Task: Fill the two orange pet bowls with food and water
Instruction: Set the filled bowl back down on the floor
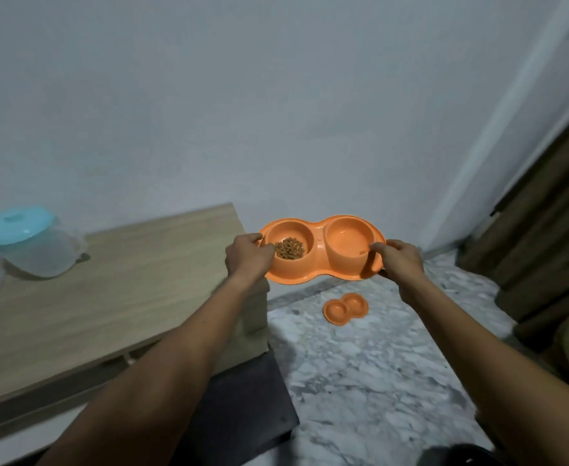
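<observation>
I hold an orange double pet bowl (320, 267) in the air, past the right end of the wooden table and above the floor. My left hand (248, 255) grips its left rim and my right hand (399, 260) grips its right rim. Brown kibble (289, 248) lies in the left well. The right well (349, 238) looks glossy, as if it holds water, though I cannot tell for sure. A second orange double bowl (345, 308) sits on the marble floor below, and both its wells look bare.
A wooden table (108, 297) stands at the left, with a clear container with a blue lid (31, 242) at its far left. A dark mat (242, 415) lies by the table. The marble floor (377, 381) spreads to the right, and brown curtains (545, 247) hang at the right edge.
</observation>
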`<state>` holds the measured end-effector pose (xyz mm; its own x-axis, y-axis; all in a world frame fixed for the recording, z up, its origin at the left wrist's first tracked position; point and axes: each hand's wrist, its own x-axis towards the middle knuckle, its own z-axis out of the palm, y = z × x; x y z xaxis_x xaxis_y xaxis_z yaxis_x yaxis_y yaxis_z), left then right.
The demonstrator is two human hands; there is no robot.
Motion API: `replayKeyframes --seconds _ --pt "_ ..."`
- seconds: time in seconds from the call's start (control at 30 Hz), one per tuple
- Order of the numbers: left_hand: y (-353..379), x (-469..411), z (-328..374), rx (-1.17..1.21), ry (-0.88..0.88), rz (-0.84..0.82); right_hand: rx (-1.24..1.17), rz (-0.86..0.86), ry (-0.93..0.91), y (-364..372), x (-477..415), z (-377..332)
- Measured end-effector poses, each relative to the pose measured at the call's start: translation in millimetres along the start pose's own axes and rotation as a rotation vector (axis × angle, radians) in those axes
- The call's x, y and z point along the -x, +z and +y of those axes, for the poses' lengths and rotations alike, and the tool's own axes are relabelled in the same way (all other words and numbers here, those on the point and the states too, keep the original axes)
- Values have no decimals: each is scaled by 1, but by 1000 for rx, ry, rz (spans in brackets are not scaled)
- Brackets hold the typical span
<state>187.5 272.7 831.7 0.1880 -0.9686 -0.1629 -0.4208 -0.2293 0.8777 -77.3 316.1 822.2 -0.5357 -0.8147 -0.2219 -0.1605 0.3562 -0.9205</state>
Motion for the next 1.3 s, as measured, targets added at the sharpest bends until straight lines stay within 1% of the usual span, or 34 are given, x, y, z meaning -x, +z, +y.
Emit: replayKeyframes --seconds 0.13,0.27,0.4,0.47,0.57,0.7,0.8,0.87,0.97,1.07,1.2,1.3 --pt "66 -12 7 3 10 -59 19 24 51 -34 -52 23" --pt "129 -39 -2 -23 -31 -70 52 14 126 -44 -114 55" --pt "187 -78 -29 -56 -92 -52 93 -20 189 -32 -173 88" --pt "226 -108 -54 -67 -132 -28 144 -55 227 -15 -216 117" --pt "263 -134 -94 -88 -237 3 178 -125 290 12 -257 159" --pt "335 -184 -179 -83 -325 106 248 -209 295 63 -334 244" --pt "397 -229 -270 -101 -414 196 288 -278 280 115 -394 334" --pt "431 -253 -330 -116 -465 225 322 -321 265 146 -428 394" --pt "483 -283 -430 -82 -490 299 374 -381 245 193 -474 490" --pt "529 -306 -523 -89 -489 304 412 -434 250 237 -507 579" --pt "567 -328 -605 -66 -540 323 491 -461 204 284 -536 669" --pt "578 -345 -633 -65 -539 320 521 -471 192 309 -548 704"
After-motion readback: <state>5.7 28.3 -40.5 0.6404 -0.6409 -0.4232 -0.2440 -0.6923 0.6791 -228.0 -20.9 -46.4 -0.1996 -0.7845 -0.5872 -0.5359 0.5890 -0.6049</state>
